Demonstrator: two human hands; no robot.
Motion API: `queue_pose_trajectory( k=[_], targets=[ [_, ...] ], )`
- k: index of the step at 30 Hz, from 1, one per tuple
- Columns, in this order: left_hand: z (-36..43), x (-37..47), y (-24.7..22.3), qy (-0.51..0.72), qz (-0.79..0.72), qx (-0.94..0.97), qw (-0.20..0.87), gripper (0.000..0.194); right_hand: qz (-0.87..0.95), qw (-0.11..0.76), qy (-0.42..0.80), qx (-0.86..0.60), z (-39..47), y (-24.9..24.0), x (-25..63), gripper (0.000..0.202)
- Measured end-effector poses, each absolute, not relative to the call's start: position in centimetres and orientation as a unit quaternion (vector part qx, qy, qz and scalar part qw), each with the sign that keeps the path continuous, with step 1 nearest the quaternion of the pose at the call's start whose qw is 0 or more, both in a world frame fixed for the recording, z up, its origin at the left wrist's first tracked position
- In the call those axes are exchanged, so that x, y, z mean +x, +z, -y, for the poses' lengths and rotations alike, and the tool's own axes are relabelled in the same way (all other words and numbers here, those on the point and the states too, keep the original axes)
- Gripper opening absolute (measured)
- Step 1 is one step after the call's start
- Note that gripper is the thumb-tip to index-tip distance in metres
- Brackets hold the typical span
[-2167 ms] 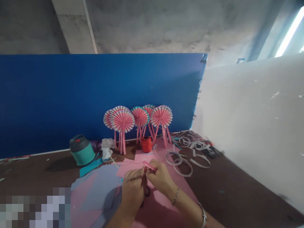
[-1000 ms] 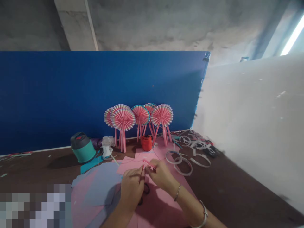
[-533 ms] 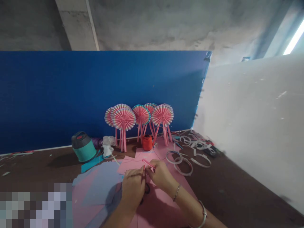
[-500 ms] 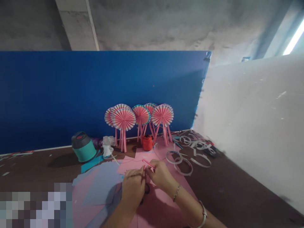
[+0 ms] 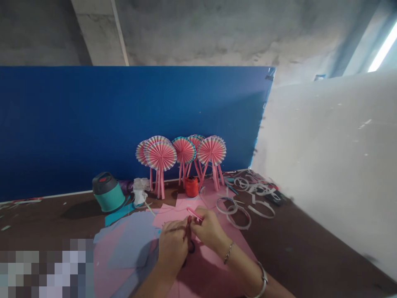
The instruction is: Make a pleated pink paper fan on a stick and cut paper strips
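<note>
My right hand [image 5: 210, 230] is closed on a narrow pink paper strip [image 5: 194, 213], whose end sticks out up and to the left past the fingers. Close against it, my left hand [image 5: 173, 245] has its fingers curled together, and the fingertips of both hands meet. What the left fingers pinch is hidden. Under the hands lie pink paper sheets [image 5: 214, 273]. A dark loop, perhaps a scissors handle [image 5: 192, 247], shows just below the fingers.
Pink pleated paper fans [image 5: 161, 156] stand against a blue panel [image 5: 93, 116]. In front sits a red thread spool [image 5: 191, 187]. A teal-and-grey container [image 5: 108, 192] and grey-blue sheets [image 5: 133, 236] are to the left. White strip rings [image 5: 238, 218] lie to the right.
The right fingers have shifted very slightly around the pink strip, which now lies a little flatter. Both hands stay together in nearly the same place.
</note>
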State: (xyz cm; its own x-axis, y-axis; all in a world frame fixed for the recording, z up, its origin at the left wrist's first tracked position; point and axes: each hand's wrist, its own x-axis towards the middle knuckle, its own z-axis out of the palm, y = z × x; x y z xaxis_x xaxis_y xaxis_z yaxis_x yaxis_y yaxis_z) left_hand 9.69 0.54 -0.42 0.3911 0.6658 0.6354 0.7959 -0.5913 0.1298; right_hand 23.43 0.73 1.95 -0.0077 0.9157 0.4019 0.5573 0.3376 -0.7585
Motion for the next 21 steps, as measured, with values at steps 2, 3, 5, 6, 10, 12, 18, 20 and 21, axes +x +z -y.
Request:
queue_pose_trajectory(
  k=[2, 3, 5, 6, 10, 12, 18, 20, 21],
  targets=[
    [-0.5, 9.62, -0.15, -0.325, 0.445, -0.83, 0.089, 0.034, 0.68, 0.455, 0.198, -0.539, -0.77, 1.97, 23.44, 0.017],
    [-0.49, 9.58, -0.03, -0.322, 0.451, -0.828, 0.084, 0.034, 0.684, 0.453, 0.196, -0.538, -0.8, 1.98, 23.47, 0.018],
    [-0.48, 9.5, 0.15, -0.324, 0.465, -0.82, 0.081, 0.033, 0.69, 0.446, 0.194, -0.536, -0.9, 2.04, 23.58, 0.019],
    [-0.49, 9.47, 0.2, -0.329, 0.472, -0.814, 0.081, 0.032, 0.69, 0.445, 0.195, -0.536, -0.96, 2.07, 23.64, 0.02],
    [-0.47, 9.52, 0.25, -0.345, 0.493, -0.795, 0.079, 0.032, 0.683, 0.441, 0.209, -0.543, -1.15, 2.01, 23.71, 0.017],
    [-0.43, 9.58, 0.24, -0.34, 0.502, -0.792, 0.067, 0.032, 0.689, 0.434, 0.199, -0.545, -1.19, 1.83, 23.66, 0.018],
    [-0.47, 9.6, 0.01, -0.337, 0.516, -0.787, 0.039, 0.03, 0.708, 0.427, 0.169, -0.537, -1.14, 1.48, 23.51, 0.023],
    [-0.54, 9.59, -0.1, -0.341, 0.516, -0.785, 0.04, 0.03, 0.711, 0.424, 0.167, -0.536, -1.09, 1.53, 23.48, 0.024],
    [-0.56, 9.59, -0.13, -0.342, 0.517, -0.784, 0.041, 0.03, 0.711, 0.422, 0.165, -0.537, -1.06, 1.56, 23.46, 0.024]
  ],
)
